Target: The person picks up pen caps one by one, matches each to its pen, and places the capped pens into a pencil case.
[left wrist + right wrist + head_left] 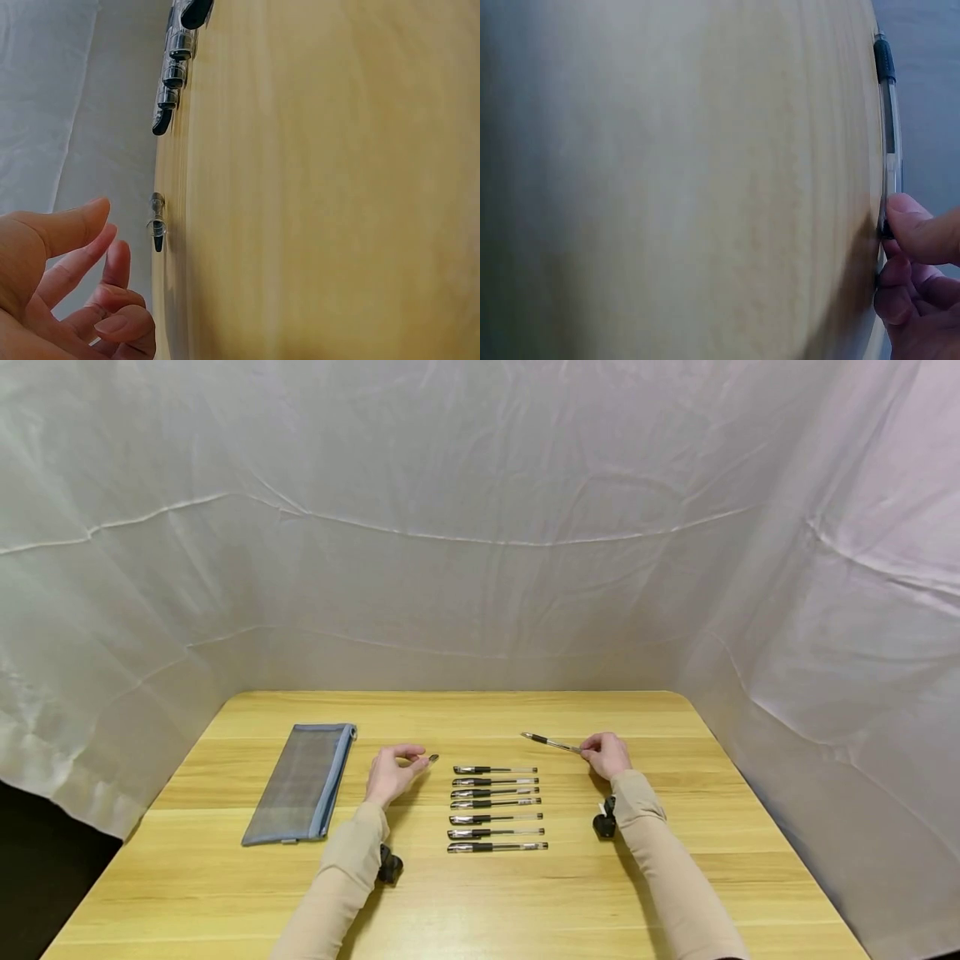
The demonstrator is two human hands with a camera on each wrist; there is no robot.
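Observation:
My right hand [606, 754] pinches the tail end of an uncapped gel pen [551, 742] between thumb and fingers. The pen's black grip and tip point left; the right wrist view shows its clear barrel low along the tabletop. A small clear pen cap [433, 758] with a black clip lies on the table just off the fingertips of my left hand [392, 774]. In the left wrist view a gap shows between that cap [157, 225] and the loosely bent fingers, which hold nothing.
Several capped black gel pens [495, 817] lie in a column between my forearms, caps to the left. A flat blue mesh zip pouch [300, 785] is on the left of the wooden table [600, 910]. Pale curtains [480, 593] hang behind and at both sides.

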